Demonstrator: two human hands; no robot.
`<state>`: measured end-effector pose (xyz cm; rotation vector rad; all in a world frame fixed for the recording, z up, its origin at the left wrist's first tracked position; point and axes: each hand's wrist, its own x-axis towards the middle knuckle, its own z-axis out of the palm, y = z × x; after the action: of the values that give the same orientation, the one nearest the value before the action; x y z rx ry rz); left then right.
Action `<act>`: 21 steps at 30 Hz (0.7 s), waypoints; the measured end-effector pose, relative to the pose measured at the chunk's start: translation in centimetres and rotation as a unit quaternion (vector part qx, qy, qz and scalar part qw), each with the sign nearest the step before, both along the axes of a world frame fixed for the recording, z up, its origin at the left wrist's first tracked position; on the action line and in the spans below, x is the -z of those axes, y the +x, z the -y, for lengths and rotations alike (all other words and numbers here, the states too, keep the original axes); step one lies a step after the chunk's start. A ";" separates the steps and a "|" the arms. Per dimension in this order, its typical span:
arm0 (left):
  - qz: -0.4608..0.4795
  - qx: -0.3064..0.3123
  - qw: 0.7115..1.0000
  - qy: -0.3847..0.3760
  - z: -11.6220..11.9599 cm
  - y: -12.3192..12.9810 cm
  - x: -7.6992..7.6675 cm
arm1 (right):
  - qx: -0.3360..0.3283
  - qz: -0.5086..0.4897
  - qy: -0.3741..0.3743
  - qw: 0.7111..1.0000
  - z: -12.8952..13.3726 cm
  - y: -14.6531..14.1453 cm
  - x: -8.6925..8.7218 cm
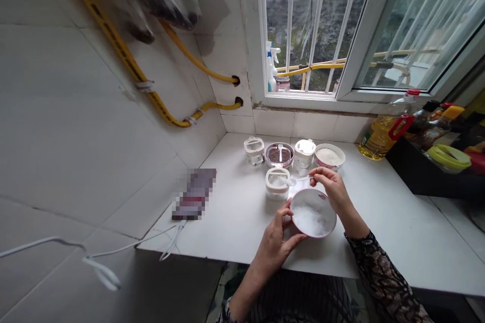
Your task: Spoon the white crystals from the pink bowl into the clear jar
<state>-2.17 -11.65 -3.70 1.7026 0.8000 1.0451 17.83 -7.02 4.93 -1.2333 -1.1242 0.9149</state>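
My left hand (281, 236) grips the rim and side of a white bowl (312, 213) with white grains in it, tilted toward me. Between the fingertips of my right hand (329, 184) is the handle of a small white spoon (294, 180), heaped with white grains. The spoon's tip is at the edge of an open-topped clear jar with a cream rim (277, 184), just behind the bowl. Farther back stand another clear jar (253, 150), a bowl of dark reddish contents (279, 155), a white-lidded jar (304, 153) and a bowl of pale grains (329, 156).
On the white counter (231, 202), a blurred dark object (195, 195) with a white cable (172, 237) lies left. An oil bottle (382, 128) and a black box of bottles (420, 169) stand right. Yellow pipes (151, 96) run along the wall; a barred window is behind.
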 end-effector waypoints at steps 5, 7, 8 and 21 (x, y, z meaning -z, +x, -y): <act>-0.002 0.007 1.000 -0.007 0.0 0.0 -0.1 | 0.019 0.181 0.144 0.973 0.0 -1.4 0.2; 0.001 0.007 1.000 -0.005 0.1 0.0 -0.2 | 0.006 0.295 0.220 0.930 0.0 -1.8 0.4; 0.004 0.006 1.000 -0.004 0.1 0.0 -0.2 | -0.005 0.344 0.254 0.904 0.0 -1.9 0.4; 0.006 0.006 1.000 -0.001 0.0 -0.1 0.1 | 0.012 0.348 0.158 0.924 1.5 1.3 0.0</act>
<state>-2.30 -11.70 -3.77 1.6971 0.7828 1.0456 19.16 -8.50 4.93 -1.3267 -1.7297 0.2353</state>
